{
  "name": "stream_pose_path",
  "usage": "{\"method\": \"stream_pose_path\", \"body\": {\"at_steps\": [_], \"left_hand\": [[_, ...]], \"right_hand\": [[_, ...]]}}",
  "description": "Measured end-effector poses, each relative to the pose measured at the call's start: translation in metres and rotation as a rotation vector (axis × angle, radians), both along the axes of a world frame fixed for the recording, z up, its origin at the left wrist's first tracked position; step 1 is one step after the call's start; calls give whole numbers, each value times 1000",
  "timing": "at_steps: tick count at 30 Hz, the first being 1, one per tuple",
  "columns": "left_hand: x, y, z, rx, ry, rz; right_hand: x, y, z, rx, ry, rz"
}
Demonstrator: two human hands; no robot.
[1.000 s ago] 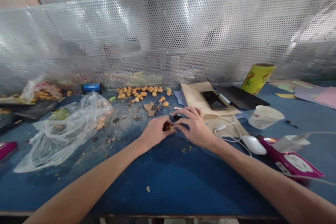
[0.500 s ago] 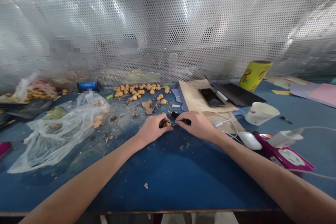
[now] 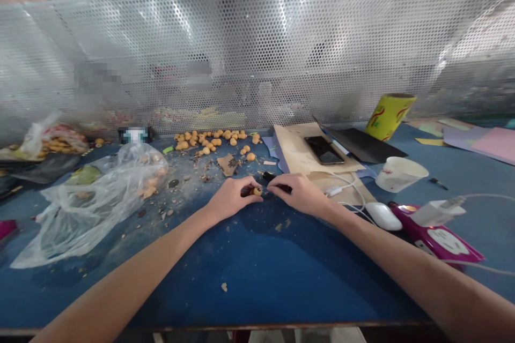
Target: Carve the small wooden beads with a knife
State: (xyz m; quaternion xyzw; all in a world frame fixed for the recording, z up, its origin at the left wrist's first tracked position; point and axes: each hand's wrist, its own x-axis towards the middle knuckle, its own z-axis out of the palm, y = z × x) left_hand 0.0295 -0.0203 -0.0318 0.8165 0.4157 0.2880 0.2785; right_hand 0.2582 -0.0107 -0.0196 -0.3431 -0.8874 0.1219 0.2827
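Note:
My left hand (image 3: 230,198) pinches a small round orange fruit (image 3: 256,191) with a dark spot on its end. My right hand (image 3: 301,194) grips a black-handled tool (image 3: 277,183), and its thin tip reaches the fruit between my fingers. Both hands rest just above a blue work table (image 3: 257,278) strewn with crumbs and peel scraps. Beyond them lies a loose cluster of similar orange fruits (image 3: 213,140), with a torn brown scrap (image 3: 227,164) in front of it.
A clear plastic bag (image 3: 92,209) lies to the left. Kraft paper (image 3: 306,153) holds a phone (image 3: 324,150) to the right, near a white cup (image 3: 400,174), a white mouse (image 3: 383,216) and a magenta power strip (image 3: 436,241). A perforated metal screen (image 3: 257,53) runs along the back.
My right fingers have closed around the black handle, and its tip now points at the fruit. My hands sit closer together, and the view has tilted slightly.

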Motion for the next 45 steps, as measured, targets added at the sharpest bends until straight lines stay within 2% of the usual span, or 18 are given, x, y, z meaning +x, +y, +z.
{"method": "stream_pose_path", "body": {"at_steps": [3, 7, 11, 17, 26, 33, 38, 45], "left_hand": [[3, -2, 0, 56, 43, 30], [8, -3, -2, 132, 68, 79], [10, -2, -5, 178, 107, 118], [10, 1, -9, 210, 124, 139], [14, -3, -8, 249, 161, 149], [14, -3, -6, 272, 192, 153], [14, -3, -7, 242, 159, 137], [14, -3, -7, 262, 148, 139]], "right_hand": [[-3, -4, 1, 86, -57, 35], [-7, -12, 1, 149, -138, -2], [-7, -16, 2, 291, -230, -17], [-8, -16, 5, 473, -301, 102], [2, -11, 11, 481, -374, 196], [0, -12, 12, 492, -348, 205], [5, -8, 17, 465, -354, 267], [2, -7, 12, 492, -356, 231]]}}
